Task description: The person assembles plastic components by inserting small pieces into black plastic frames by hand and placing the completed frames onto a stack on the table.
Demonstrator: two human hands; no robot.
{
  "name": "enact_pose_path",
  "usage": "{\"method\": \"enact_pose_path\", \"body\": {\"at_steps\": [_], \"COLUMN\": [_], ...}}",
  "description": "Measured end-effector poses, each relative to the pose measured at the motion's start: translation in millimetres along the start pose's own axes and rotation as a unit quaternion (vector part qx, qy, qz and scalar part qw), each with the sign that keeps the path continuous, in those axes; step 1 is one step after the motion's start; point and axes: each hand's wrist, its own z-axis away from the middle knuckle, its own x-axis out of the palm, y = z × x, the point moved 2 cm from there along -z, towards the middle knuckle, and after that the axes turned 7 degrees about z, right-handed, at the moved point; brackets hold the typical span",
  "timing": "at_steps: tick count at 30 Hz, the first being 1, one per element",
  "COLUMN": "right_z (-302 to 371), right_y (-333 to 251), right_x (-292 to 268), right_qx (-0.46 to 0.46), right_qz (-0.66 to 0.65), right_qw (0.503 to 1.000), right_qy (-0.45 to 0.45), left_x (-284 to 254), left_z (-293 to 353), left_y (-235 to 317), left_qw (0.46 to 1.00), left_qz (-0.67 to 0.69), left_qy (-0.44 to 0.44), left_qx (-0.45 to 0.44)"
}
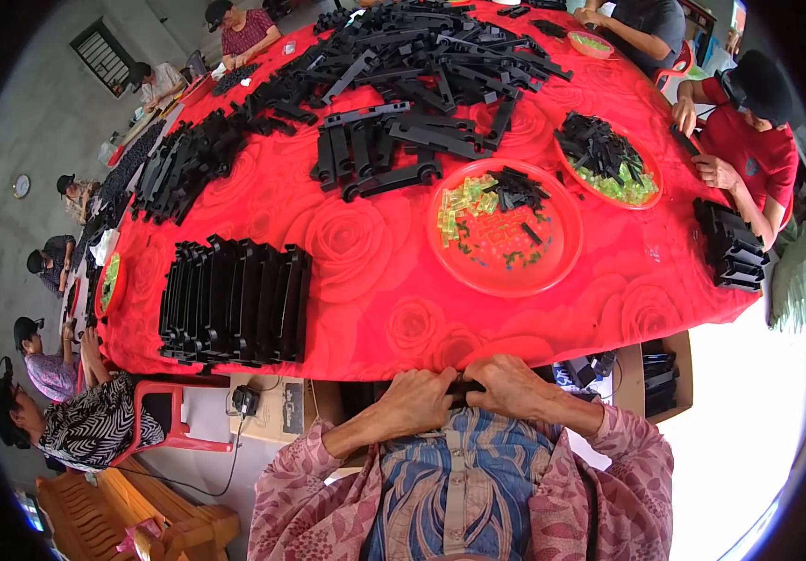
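Observation:
At the table's near edge, right in front of my shirt, my left hand (417, 400) and my right hand (512, 385) meet with bent, closed fingers. Between them shows a dark strip of a black plastic part (460, 387), which both pinch; most of it is hidden by the hands and shadow. A stacked row of long black plastic parts (235, 301) stands to the left of my hands. Ahead and to the right, a red plastic plate (552, 262) holds yellow-green clear pieces (463, 204), small black pieces (520, 190) and tiny dark bits.
A large heap of black parts (440, 65) covers the far side of the red tablecloth (356, 234). Another filled red plate (641, 198) lies farther right. Co-workers sit around, one in a red shirt (748, 145) handling a black part. Cardboard boxes (678, 379) stand below the table edge.

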Motion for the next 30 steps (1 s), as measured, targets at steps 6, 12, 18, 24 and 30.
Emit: {"method": "enact_pose_path", "body": {"at_steps": [6,12,18,24,30], "right_z": [-5,-15,-19,-28,-34], "right_y": [-9,-30,-51,-4,-14], "right_x": [-20,-56,-88,-84,-71], "right_qx": [-0.023,-0.148,-0.131,0.083,0.104], "right_qz": [0.072,0.256,0.078,-0.321,-0.361], "right_qw": [0.996,0.954,0.921,0.891,0.884], "right_qy": [-0.040,0.056,0.358,0.310,0.279], "left_x": [-2,-18,-47,-62,-54], "left_z": [0,-7,-19,-18,-20], "left_y": [-5,14,-20,3,5], "left_qw": [0.998,0.989,0.896,0.835,0.827], "left_qz": [0.047,-0.010,0.322,0.480,0.496], "left_qy": [0.035,0.148,0.306,0.269,0.265], "left_qx": [0.015,0.012,-0.017,-0.024,-0.024]}}
